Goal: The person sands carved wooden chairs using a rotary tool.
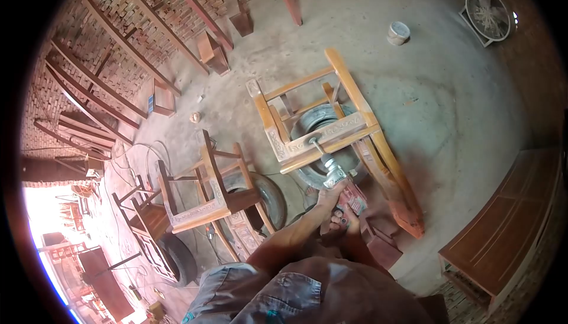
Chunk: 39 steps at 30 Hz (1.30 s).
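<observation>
My left hand (pixel 330 196) is wrapped around the front of a red-and-silver power drill (pixel 349 196). My right hand (pixel 347 220) grips the same drill at its rear. From the drill a thin shaft runs to a small round head (pixel 314 141), which meets the carved front rail of a wooden chair frame (pixel 337 128). The chair lies tipped over on a tire (pixel 307 173), its long legs pointing toward the lower right. Whether the head is spinning cannot be told.
Left of me, a second chair frame (pixel 204 213) leans on another tire (pixel 273 197), and a third chair (pixel 151 220) stands beyond. Cords trail over the floor. A white bucket (pixel 399 32), a fan (pixel 487 15) and a wooden cabinet (pixel 503 217) are at right. Long boards (pixel 127 43) lean on the brick wall.
</observation>
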Each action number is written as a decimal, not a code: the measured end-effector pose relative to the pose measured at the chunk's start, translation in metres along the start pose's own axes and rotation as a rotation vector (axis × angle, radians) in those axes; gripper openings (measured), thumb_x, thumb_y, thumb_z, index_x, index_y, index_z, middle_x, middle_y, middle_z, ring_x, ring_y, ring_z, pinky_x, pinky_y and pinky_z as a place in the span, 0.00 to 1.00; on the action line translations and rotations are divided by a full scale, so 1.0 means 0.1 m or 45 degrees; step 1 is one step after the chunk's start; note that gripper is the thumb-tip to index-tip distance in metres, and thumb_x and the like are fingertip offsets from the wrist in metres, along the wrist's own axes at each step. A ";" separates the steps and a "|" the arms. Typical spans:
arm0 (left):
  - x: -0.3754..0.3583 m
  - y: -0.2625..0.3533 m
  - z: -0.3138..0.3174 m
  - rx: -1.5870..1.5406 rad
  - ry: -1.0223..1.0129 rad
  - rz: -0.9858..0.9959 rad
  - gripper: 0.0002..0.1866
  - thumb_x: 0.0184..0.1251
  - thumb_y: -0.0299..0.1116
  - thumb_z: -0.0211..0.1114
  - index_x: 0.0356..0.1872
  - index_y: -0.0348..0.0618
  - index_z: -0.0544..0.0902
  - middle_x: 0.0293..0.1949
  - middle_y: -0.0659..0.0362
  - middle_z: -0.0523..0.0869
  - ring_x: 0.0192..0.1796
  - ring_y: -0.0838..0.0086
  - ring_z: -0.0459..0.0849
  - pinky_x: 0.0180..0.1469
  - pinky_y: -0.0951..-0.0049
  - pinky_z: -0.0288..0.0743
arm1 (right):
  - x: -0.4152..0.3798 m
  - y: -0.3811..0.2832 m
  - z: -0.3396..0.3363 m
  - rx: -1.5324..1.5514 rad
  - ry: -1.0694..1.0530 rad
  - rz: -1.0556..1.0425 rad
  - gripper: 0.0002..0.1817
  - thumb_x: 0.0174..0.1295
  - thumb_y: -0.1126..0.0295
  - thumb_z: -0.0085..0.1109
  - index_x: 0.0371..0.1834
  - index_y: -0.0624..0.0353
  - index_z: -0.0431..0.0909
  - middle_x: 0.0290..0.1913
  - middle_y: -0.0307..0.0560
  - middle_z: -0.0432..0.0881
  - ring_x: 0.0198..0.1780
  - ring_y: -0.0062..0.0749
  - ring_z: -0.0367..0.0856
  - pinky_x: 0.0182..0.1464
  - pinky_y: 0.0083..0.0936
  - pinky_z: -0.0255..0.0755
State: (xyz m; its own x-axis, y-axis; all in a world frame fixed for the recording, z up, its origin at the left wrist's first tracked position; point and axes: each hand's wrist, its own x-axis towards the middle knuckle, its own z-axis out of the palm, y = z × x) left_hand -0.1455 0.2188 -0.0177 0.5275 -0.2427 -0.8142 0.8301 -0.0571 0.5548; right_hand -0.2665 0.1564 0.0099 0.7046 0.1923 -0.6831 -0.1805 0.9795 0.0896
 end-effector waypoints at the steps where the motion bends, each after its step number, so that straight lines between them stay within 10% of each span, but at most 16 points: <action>1: -0.04 0.14 0.12 0.048 -0.015 -0.026 0.25 0.61 0.52 0.73 0.49 0.41 0.84 0.40 0.60 0.87 0.38 0.75 0.83 0.41 0.70 0.78 | -0.06 -0.07 0.19 0.027 -0.024 -0.017 0.16 0.74 0.52 0.53 0.37 0.53 0.72 0.26 0.34 0.72 0.25 0.23 0.70 0.30 0.19 0.66; 8: -0.05 0.42 0.64 0.065 -0.079 -0.122 0.25 0.62 0.49 0.74 0.54 0.44 0.81 0.39 0.60 0.87 0.39 0.76 0.83 0.41 0.70 0.79 | -0.08 -0.55 0.31 0.133 -0.191 0.051 0.20 0.72 0.46 0.51 0.29 0.47 0.70 0.21 0.29 0.67 0.24 0.22 0.67 0.32 0.25 0.66; 13: 0.03 0.29 0.80 0.089 0.011 0.013 0.28 0.59 0.58 0.73 0.47 0.45 0.82 0.33 0.57 0.85 0.25 0.71 0.79 0.23 0.67 0.73 | -0.20 -0.74 0.30 -0.094 -0.065 -0.028 0.19 0.73 0.46 0.50 0.32 0.48 0.70 0.24 0.29 0.68 0.25 0.22 0.66 0.35 0.27 0.67; 17: 0.36 0.20 0.99 0.118 -0.077 -0.013 0.28 0.62 0.51 0.74 0.56 0.43 0.80 0.43 0.59 0.87 0.40 0.73 0.83 0.41 0.67 0.79 | -0.16 -0.97 0.30 0.133 -0.183 -0.026 0.17 0.75 0.49 0.51 0.34 0.49 0.71 0.26 0.32 0.69 0.27 0.22 0.68 0.33 0.25 0.67; 28: 0.34 0.40 1.72 0.068 -0.263 -0.174 0.30 0.59 0.54 0.75 0.54 0.41 0.81 0.43 0.57 0.87 0.44 0.69 0.84 0.45 0.63 0.80 | -0.28 -1.56 0.03 -0.043 0.041 -0.410 0.11 0.74 0.56 0.56 0.46 0.50 0.71 0.30 0.35 0.72 0.28 0.22 0.70 0.27 0.22 0.65; 39: 0.47 0.25 1.78 0.153 -0.277 -0.072 0.32 0.59 0.57 0.73 0.52 0.39 0.80 0.42 0.48 0.85 0.29 0.65 0.82 0.18 0.61 0.75 | -0.34 -1.62 0.03 0.008 0.103 -0.399 0.13 0.74 0.55 0.56 0.50 0.51 0.71 0.29 0.34 0.72 0.27 0.21 0.70 0.26 0.20 0.65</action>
State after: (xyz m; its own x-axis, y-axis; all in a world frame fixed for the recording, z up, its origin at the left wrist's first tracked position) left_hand -0.1316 0.0339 -0.0116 0.4183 -0.4379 -0.7958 0.8228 -0.1884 0.5362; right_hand -0.2595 -0.0087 0.0210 0.6685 -0.1242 -0.7333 0.0414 0.9906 -0.1301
